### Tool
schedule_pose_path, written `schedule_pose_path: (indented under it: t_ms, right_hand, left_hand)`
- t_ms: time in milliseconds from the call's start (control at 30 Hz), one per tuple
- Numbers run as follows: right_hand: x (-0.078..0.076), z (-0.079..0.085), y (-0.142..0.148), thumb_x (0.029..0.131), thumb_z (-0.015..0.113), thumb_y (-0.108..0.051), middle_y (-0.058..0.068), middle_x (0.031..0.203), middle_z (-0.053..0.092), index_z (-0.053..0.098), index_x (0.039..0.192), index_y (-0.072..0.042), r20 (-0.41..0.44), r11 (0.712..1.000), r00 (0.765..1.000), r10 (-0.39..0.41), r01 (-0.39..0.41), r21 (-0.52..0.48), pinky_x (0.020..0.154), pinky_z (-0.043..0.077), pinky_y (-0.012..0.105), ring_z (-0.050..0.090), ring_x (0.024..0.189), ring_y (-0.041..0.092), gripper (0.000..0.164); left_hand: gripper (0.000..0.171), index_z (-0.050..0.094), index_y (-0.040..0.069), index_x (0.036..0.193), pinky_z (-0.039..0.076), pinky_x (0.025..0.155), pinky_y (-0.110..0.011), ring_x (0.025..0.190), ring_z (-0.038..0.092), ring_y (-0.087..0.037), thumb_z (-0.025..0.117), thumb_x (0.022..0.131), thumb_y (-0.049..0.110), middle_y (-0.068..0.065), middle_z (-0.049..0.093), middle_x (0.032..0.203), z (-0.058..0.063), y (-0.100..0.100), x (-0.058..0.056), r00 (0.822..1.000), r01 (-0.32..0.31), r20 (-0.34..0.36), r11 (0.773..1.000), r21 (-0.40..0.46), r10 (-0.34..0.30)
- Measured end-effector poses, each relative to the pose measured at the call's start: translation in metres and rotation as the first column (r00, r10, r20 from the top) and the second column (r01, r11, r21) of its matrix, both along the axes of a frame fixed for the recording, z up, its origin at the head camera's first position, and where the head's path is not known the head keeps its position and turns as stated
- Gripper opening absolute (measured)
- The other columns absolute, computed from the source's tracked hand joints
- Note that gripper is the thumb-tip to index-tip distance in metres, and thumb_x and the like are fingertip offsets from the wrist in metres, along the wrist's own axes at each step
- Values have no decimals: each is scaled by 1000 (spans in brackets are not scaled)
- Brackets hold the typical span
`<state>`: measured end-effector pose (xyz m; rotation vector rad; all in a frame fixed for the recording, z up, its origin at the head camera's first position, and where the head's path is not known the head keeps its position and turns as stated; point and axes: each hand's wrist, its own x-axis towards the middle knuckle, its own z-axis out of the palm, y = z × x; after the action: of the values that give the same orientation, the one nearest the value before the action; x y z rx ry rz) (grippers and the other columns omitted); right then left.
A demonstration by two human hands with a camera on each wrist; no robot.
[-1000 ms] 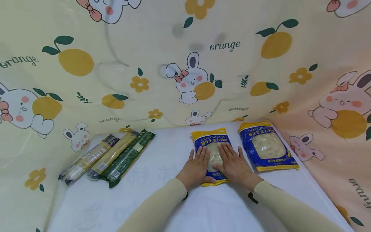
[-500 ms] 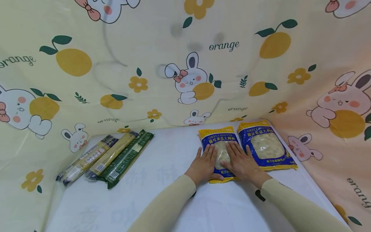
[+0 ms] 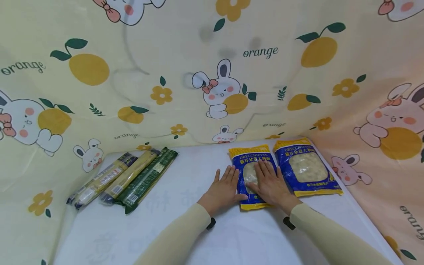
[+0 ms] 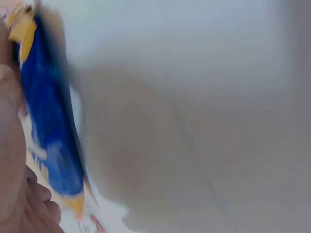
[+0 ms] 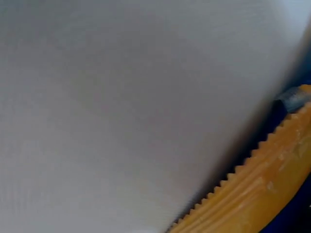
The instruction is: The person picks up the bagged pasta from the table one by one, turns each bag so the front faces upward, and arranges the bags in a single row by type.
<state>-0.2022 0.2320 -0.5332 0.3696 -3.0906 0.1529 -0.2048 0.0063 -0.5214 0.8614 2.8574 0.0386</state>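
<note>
A blue and yellow bag of orecchiette pasta (image 3: pixel 246 162) lies flat on the white table, its clear window partly covered. My right hand (image 3: pixel 269 182) rests on top of it with fingers spread straight. At the bag's left edge is my left hand (image 3: pixel 223 189), its fingers straight, the thumb touching the lower left side. In the left wrist view the blue side of the bag (image 4: pixel 53 116) shows beside part of a hand. The right wrist view catches only a zigzag yellow bag end (image 5: pixel 248 194). A second orecchiette bag (image 3: pixel 306 167) lies just to the right.
On the left of the white table (image 3: pixel 185 228) lie three long pasta packs side by side: a clear one (image 3: pixel 101 180), a yellowish one (image 3: pixel 130 176) and a green one (image 3: pixel 149 180). A cloth printed with rabbits and oranges (image 3: pixel 179 44) hangs behind and at the sides.
The orecchiette bag under my hands has slid right, close to the second bag. My left hand has then shifted off its top to the left edge; the right hand stays on it.
</note>
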Motion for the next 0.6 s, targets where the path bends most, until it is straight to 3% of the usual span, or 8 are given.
schedule_pose_path:
  t_ms: [133, 267, 433, 600]
  right_hand:
    - [0, -3, 0, 106, 39, -70, 22, 175, 14, 18, 168, -3, 3, 1000, 1000, -1, 1, 12, 123, 11, 75, 12, 162, 46, 94]
    - [-1, -5, 0, 106, 36, -71, 22, 176, 10, 14, 169, -4, 25, 1000, 1000, -2, 1, 3, 124, 8, 74, 8, 163, 45, 95]
    - [-1, -6, 1, 106, 36, -71, 21, 176, 7, 12, 169, -4, 46, 1000, 999, -9, 9, 5, 124, 5, 74, 6, 163, 44, 95]
    - [-1, -7, 2, 106, 35, -71, 23, 175, 10, 14, 169, -3, 16, 1000, 1000, 1, -2, 14, 124, 8, 74, 8, 162, 45, 95]
  left_hand:
    - [95, 11, 10, 170, 10, 131, -57, 165, 4, -27, 40, 104, 72, -11, 7, 178, 6, -34, -5, 998, -61, 26, 998, 28, 61]
    - [90, 14, 7, 170, 11, 131, -59, 165, 6, -30, 48, 107, 62, -14, 9, 178, 10, -80, -7, 993, -119, 24, 991, 63, 118]
    - [83, 20, -1, 166, 17, 127, -65, 163, 14, -38, 51, 110, 51, -23, 17, 174, 11, -147, -6, 990, -125, -56, 987, 104, 132]
    - [76, 23, -5, 164, 21, 125, -67, 161, 21, -43, 52, 111, 41, -26, 22, 172, 18, -217, -4, 980, -129, -143, 989, 77, 139]
